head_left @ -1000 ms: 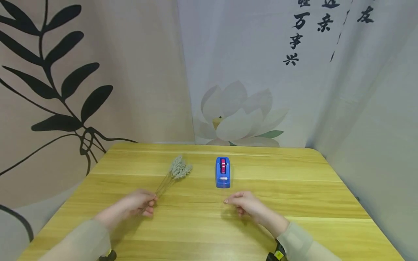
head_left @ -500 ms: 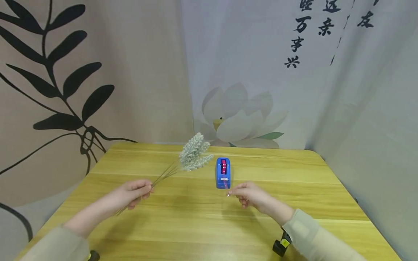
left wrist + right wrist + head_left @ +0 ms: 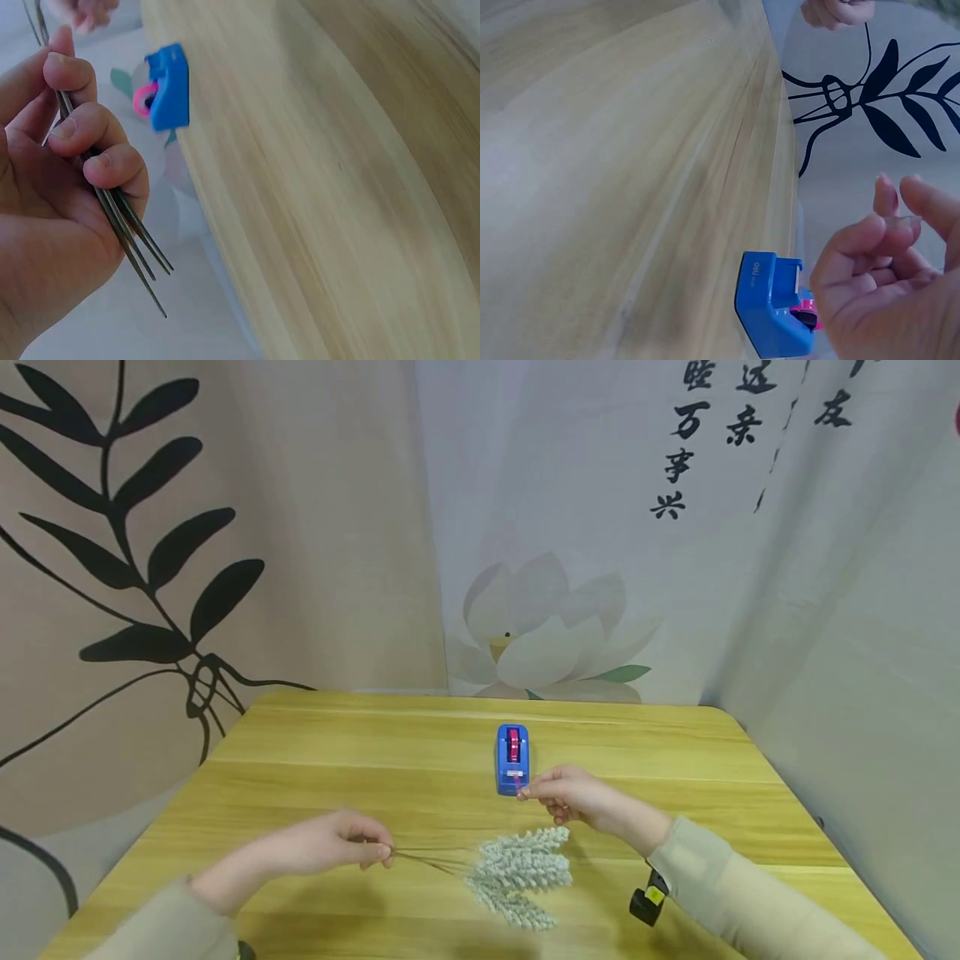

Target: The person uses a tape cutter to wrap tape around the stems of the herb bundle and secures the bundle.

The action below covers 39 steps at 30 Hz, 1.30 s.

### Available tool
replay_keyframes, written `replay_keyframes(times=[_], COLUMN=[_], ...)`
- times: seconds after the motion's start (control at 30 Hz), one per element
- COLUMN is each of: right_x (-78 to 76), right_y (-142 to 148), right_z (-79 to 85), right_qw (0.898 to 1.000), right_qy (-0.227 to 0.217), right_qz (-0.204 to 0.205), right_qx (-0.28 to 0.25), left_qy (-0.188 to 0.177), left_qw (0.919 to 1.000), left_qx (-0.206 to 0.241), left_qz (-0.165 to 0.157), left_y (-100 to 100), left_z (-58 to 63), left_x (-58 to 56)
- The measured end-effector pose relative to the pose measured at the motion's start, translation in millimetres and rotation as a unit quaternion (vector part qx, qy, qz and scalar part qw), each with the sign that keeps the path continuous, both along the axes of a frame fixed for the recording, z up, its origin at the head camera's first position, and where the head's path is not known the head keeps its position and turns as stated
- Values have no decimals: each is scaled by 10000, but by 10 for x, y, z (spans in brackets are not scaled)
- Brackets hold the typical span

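Observation:
My left hand [image 3: 322, 845] grips a small bunch of dried flowers [image 3: 521, 868] by the thin stems. The pale, fluffy heads point right, in front of my right hand. In the left wrist view the fingers curl round the stems [image 3: 124, 225], whose cut ends stick out below the palm. A blue tape dispenser [image 3: 502, 764] with a pink-red roll [image 3: 513, 743] stands on the table. Just at its front end, my right hand [image 3: 581, 795] pinches a small clear strip of tape [image 3: 904, 220] between thumb and finger. Whether the strip still joins the roll I cannot tell.
The wooden table [image 3: 360, 752] runs back to a printed curtain [image 3: 337, 527] with leaves, a lotus and black characters. Another curtain [image 3: 847, 610] hangs along the right side. A black wrist camera [image 3: 647, 902] hangs under the right sleeve.
My left hand has lifted the flowers, then swung their heads round to the right and towards me. My right hand, still pinching, has moved slightly forward to the dispenser's front end.

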State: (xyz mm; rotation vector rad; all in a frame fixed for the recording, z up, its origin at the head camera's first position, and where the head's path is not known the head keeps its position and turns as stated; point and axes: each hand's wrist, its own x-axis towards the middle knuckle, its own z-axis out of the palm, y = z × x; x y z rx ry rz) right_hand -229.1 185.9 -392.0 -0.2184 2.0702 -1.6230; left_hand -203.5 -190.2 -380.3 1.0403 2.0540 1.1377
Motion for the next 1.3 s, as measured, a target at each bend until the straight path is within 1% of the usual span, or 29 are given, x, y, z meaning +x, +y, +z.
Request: replay_keyframes(times=[0.13,0.23,0.37,0.47,0.57,0.63,0.7,0.77,0.87,0.93,1.07,1.17,1.3], right_x=[-22,-34,-61,-95,-126,-141,-151,-157,-157,-148,-105,-56,34], right_y=[-12,-14,-12,-21,-35,-43,-47,-47,-39,-28,2,30,50], right_z=[14,9,18,44,79,100,114,125,134,134,124,107,66], right_qw=[10000,9999,9998,9997,9996,9996,9996,9996,9996,9998,9999,9996,9994], right_qy=[-10,-43,-50,-48,-12,2,36,12,-3,-44,-156,-252,-250], right_qz=[-35,-40,25,129,197,174,135,111,123,108,32,35,71], right_qx=[60,120,200,186,178,210,258,272,236,172,18,-123,-213], left_qy=[-12,-21,127,317,563,595,520,390,371,457,731,887,972], left_qw=[9998,9997,9988,9966,9937,9923,9914,9909,9890,9864,9785,9738,9705], left_qx=[-78,-193,-464,-657,-792,-848,-863,-783,-615,-551,-675,-729,-651], left_qz=[-155,-150,127,377,550,673,841,1018,1295,1478,1808,1965,2110], left_y=[159,278,469,616,751,829,897,960,1051,1110,1226,1309,1393], left_z=[-106,-214,-330,-382,-417,-439,-460,-477,-490,-492,-471,-439,-431], left_x=[-5,-11,-19,-34,-65,-92,-119,-148,-191,-218,-244,-238,-250])
